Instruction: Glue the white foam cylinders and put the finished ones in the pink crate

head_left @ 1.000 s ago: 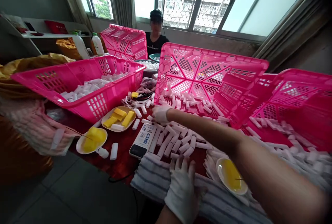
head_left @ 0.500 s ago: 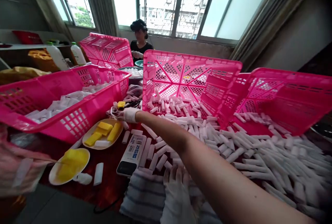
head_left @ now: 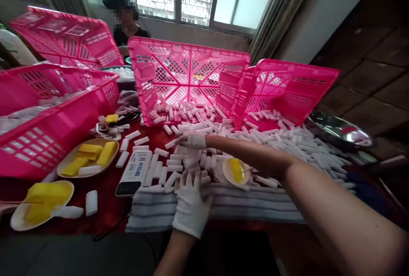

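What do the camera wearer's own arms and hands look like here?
The left hand and right hand wear white gloves ending around the wrists. Both forearms are bare, with no sleeve in view. Blur hides how far the right glove covers the fingers.

The white-gloved left hand [head_left: 191, 208] is palm down, fingers pointing forward and slightly apart. The bare right arm [head_left: 305, 188] stretches leftward, its right hand [head_left: 193, 141] blurred just beyond the left.

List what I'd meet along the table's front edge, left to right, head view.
Front-left plate with yellow pieces → lone white roll → white-and-black device → gloved left hand → small plate with a yellow piece.
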A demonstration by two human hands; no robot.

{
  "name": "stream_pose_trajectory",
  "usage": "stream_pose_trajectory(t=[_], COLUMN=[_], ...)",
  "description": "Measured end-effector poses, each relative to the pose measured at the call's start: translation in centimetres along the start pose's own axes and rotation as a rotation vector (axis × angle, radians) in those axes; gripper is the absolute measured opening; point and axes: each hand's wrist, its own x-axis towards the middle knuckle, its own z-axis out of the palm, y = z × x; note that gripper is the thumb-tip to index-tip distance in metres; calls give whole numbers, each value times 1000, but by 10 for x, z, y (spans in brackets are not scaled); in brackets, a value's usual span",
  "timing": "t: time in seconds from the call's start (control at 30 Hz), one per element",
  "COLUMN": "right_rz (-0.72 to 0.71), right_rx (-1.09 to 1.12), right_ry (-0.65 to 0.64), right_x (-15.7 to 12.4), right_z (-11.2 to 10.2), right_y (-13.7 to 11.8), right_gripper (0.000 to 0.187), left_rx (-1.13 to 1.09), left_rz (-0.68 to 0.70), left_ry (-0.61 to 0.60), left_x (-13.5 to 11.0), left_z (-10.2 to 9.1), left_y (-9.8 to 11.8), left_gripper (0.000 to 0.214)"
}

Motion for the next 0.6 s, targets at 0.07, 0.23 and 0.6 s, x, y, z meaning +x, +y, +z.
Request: stream_pose_trajectory(t=[0.07,0.23,0.6], right_rz=[-35,153,407], right_rx=[-96,-309,115], right_ry=[-79,175,601], right_x=[-20,-104,-291], right_z=[-36,-149,-50], right_y=[-1,2,17], right_gripper=[18,30,47], left_rx=[21,0,-467], left_rz=[28,117,70], left_ry=[2,101,2], left_x=[1,1,32], left_z=[3,10,10], left_y=[-1,-6,70], left_gripper=[72,70,85])
